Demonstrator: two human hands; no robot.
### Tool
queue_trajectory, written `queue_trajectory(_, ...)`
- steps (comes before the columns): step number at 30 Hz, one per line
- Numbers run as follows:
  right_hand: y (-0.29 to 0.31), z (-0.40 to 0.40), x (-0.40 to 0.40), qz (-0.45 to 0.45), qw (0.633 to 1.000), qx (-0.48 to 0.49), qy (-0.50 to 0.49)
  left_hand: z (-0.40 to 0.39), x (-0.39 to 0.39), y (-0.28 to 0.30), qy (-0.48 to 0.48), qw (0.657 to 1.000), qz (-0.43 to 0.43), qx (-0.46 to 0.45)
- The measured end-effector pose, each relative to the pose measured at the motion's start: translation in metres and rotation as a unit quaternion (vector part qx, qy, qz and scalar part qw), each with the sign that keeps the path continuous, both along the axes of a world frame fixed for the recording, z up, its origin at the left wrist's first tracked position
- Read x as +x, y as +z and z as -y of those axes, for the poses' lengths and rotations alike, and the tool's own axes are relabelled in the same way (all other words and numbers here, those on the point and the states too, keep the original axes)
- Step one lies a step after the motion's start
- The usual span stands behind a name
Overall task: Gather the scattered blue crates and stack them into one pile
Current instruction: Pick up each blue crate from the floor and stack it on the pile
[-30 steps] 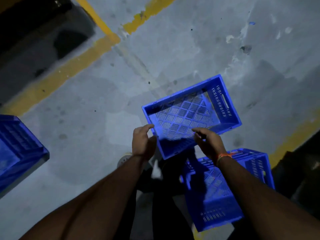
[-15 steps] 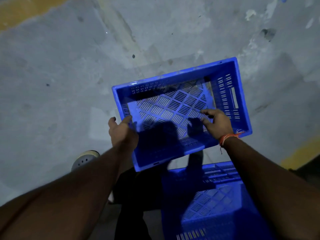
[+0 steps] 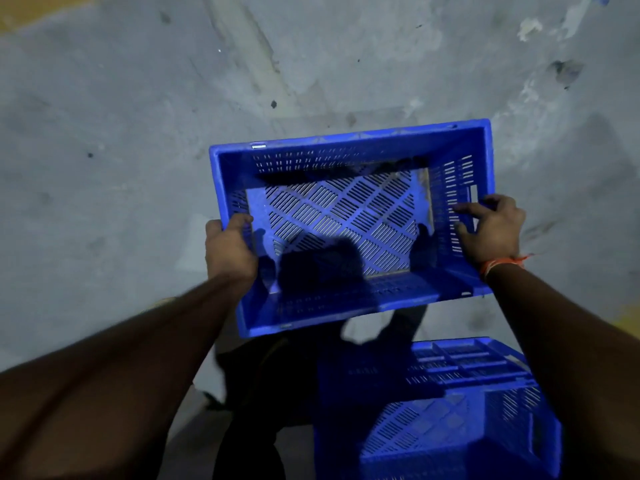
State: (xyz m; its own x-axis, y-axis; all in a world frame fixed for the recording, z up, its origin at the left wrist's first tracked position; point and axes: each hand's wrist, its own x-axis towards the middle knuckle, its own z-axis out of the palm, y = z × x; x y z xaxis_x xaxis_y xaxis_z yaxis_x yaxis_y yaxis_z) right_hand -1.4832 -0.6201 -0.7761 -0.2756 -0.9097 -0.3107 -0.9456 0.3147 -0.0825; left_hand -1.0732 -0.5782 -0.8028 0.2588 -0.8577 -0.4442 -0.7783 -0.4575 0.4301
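A blue slotted crate [image 3: 346,220] sits in the middle of the view, its open top facing me. My left hand [image 3: 230,249] grips the rim of its left end wall, thumb inside. At the right end wall my right hand [image 3: 491,230] curls its fingers over the rim by the handle slot. A second blue crate [image 3: 450,410] stands lower right, near my legs, partly in shadow. I cannot tell whether the held crate is off the floor.
Grey stained concrete floor [image 3: 138,133] all around. A strip of yellow paint [image 3: 20,15] shows at the top left corner and another yellow strip [image 3: 623,317] at the right edge. My dark trouser legs [image 3: 259,410] are below the held crate.
My hands moved from the crate's near side out to its two end walls and took hold. The view closed in on the crate, and it now lies squarer to me.
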Motion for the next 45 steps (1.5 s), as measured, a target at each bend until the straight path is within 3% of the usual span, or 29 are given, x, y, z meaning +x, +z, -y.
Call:
queue_trajectory(3, 0.001, -0.004, 0.014, -0.01, 1.0, 0.0, 0.019, 0.028, 0.019, 0.007, 0.025, 1.0, -0.016, 0.007)
queue_trajectory(8, -0.003, -0.007, 0.037, -0.01, 0.999, -0.033, -0.034, 0.066, 0.048, 0.008, -0.032, 0.999, 0.018, 0.017)
queue_trajectory(12, -0.015, -0.001, 0.04, 0.102, 0.989, 0.039, -0.098, 0.071, 0.064, 0.001, -0.039, 0.998, 0.028, 0.043)
queue_trajectory(16, -0.01, -0.002, 0.045, 0.123, 0.977, 0.055, -0.167, 0.061, 0.071, 0.0, -0.048, 0.998, 0.007, 0.043)
queue_trajectory(24, 0.014, -0.028, 0.086, 0.107, 0.992, 0.029, -0.066, 0.052, 0.128, 0.022, -0.013, 1.0, -0.026, -0.006)
queue_trajectory(34, 0.148, -0.031, 0.175, 0.13, 0.988, -0.052, -0.063, 0.031, 0.22, 0.159, 0.021, 0.998, -0.02, -0.052)
queue_trajectory(45, 0.399, -0.064, 0.297, 0.207, 0.972, -0.074, -0.078, -0.044, 0.335, 0.418, 0.086, 0.992, -0.002, -0.09)
